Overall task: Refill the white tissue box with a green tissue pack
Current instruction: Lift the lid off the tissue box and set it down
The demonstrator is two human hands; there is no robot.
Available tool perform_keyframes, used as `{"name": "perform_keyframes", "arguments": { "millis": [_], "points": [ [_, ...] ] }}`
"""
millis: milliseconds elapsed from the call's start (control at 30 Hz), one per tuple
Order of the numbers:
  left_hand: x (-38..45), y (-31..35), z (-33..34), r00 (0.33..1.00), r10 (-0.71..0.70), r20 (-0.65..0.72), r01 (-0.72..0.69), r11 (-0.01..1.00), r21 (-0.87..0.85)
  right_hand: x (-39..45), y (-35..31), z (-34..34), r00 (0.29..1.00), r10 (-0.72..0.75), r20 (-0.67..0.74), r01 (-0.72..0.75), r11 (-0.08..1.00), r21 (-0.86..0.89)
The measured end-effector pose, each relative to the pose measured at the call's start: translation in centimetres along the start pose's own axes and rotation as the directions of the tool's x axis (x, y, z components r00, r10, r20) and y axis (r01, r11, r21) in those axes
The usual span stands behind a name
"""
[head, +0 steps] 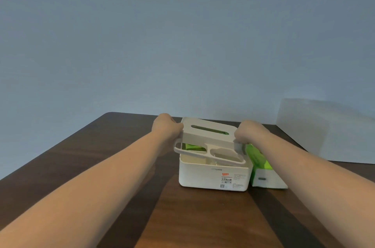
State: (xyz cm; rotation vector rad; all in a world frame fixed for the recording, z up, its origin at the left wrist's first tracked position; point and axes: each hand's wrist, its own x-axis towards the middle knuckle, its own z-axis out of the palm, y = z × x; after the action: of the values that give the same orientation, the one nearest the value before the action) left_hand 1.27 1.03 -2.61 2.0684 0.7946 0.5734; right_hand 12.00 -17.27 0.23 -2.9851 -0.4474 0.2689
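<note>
The left hand (pixel 166 126) is seen just left of the frame's centre, fingers curled closed around the left end of a white lid (pixel 209 133). The right hand (pixel 248 131), a little right of centre, is likewise clenched on the lid's right end. The lid is held between the two hands above the white tissue box (pixel 213 176), tilted, with its left end higher and apart from the box body; whether its right end touches the rim cannot be told. A long slot is cut in the lid's top, and green is visible through it. At the lid's near side a flat extension with two rounded openings is seen over the box's front part.

A green tissue pack (pixel 192 147) is glimpsed inside the box, at its back left, under the raised lid. A second green pack (pixel 261 166) is laid on the table just beside the box's right wall, its white end turned toward the viewer.

Printed labels are carried on the box's front face at lower right. Everything is set on a dark wooden table (pixel 182 217) filling the lower frame. A white panel (pixel 324 132) stands at the right edge, against a blue-grey wall (pixel 182 34).
</note>
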Motion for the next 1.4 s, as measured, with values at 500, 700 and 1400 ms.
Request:
{"name": "perform_keyframes", "arguments": {
  "millis": [500, 700, 1400],
  "points": [
    [1.0, -4.4, -9.0, 0.979, -0.062, -0.197, 0.052, 0.997, -0.056, -1.3, -9.1, -1.0, 0.966, -0.184, -0.183, 0.214, 0.964, 0.160],
    [1.5, -9.8, -12.3, 0.941, -0.191, -0.278, 0.193, 0.981, -0.021, -1.2, -16.1, 1.7, 0.946, -0.320, -0.056, 0.323, 0.945, 0.060],
    [4.0, -16.9, -11.1, 0.943, -0.229, -0.242, 0.293, 0.916, 0.274, 0.5, -20.8, 7.7, 0.903, -0.373, 0.213, 0.413, 0.891, -0.189]
  ]
}}
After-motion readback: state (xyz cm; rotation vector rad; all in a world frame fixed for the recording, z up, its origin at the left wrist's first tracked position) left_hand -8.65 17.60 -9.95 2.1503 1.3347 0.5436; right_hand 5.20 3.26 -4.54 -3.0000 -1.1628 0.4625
